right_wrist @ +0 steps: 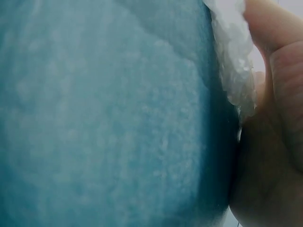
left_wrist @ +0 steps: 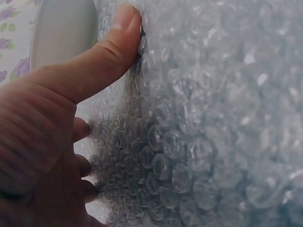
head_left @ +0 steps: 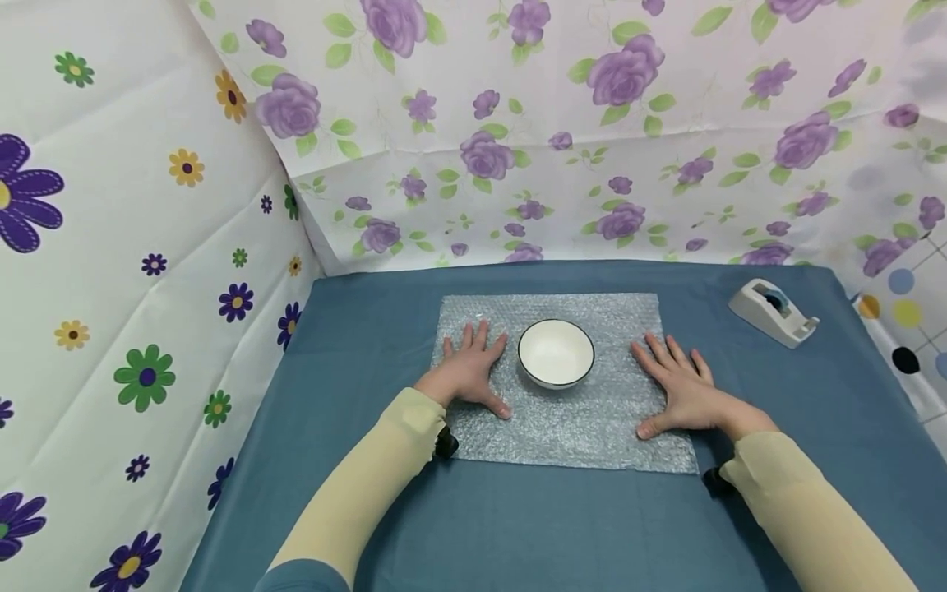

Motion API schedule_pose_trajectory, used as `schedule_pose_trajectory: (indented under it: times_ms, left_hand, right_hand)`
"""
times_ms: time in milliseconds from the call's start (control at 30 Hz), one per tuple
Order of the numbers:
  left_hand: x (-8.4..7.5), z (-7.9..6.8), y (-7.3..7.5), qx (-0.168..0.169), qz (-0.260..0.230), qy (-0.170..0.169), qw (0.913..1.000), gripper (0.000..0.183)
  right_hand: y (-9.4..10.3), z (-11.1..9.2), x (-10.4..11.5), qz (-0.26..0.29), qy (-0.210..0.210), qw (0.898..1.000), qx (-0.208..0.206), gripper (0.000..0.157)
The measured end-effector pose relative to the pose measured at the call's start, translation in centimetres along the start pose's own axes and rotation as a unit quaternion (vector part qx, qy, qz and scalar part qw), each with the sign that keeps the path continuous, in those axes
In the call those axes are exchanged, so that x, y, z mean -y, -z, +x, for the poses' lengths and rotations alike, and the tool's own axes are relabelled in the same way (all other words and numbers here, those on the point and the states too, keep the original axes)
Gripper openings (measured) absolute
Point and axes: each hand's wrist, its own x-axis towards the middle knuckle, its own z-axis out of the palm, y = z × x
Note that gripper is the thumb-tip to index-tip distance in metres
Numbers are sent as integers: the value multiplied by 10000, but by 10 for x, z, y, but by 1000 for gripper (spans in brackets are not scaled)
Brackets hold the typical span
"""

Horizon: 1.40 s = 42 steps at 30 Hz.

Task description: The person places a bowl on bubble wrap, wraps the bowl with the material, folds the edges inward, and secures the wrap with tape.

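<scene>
A sheet of bubble wrap (head_left: pixel 562 427) lies flat on the blue cloth. On it, a little above its middle, stands a white bowl (head_left: pixel 556 353) with a dark rim, upright, its inside showing nothing. My left hand (head_left: pixel 469 372) rests with spread fingers on the left part of the sheet, beside the bowl. In the left wrist view its thumb touches the bubbles, and the bowl's side (left_wrist: pixel 64 38) shows behind. Over the sheet's right edge my right hand (head_left: pixel 684 390) lies with fingers spread, apart from the bowl. The right wrist view shows the sheet's edge (right_wrist: pixel 234 52) by that hand.
A white tape dispenser (head_left: pixel 773 312) with a roll of tape stands at the back right of the blue-covered table (head_left: pixel 547 526). Flowered sheets (head_left: pixel 444 189) hang behind the table and along its left side. Black wrist cameras sit under both cuffs.
</scene>
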Motion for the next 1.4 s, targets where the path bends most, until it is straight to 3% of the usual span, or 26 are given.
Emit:
schedule_pose_trajectory:
  times_ms: [367,467,600,767,833,967,1067,1200,1400]
  left_hand:
    - [-2,1,1,231,-37,127,9996,142]
    - [1,8,-5,269,-38,175,9995,147]
    - [3,14,-9,271,31,229,9994,151]
    - [-2,10,-4,331,21,319,9989,148]
    - [-2,11,-5,350,18,327,9988,147]
    - [4,21,-12,344,167,338,9987,151]
    - [6,25,-14,409,293,380,9980,152]
    - [6,25,-13,476,304,382,9977,151]
    - [-5,10,-2,403,156,391,9983,147]
  right_hand:
    - [0,-6,-9,508,162,9984,-195,143]
    - [2,-15,-11,695,241,9970,-243,137]
    - [7,-29,-12,889,256,9951,-350,115]
    - [15,-50,-10,655,288,9954,-630,81]
    - [17,-57,-8,539,296,9963,-600,81]
    - [17,-69,-5,472,295,9982,-215,104]
    - [14,-77,-2,483,278,9984,7,110]
    - [11,-81,2,414,424,9982,-9,102]
    - [8,-83,5,300,757,9964,-247,75]
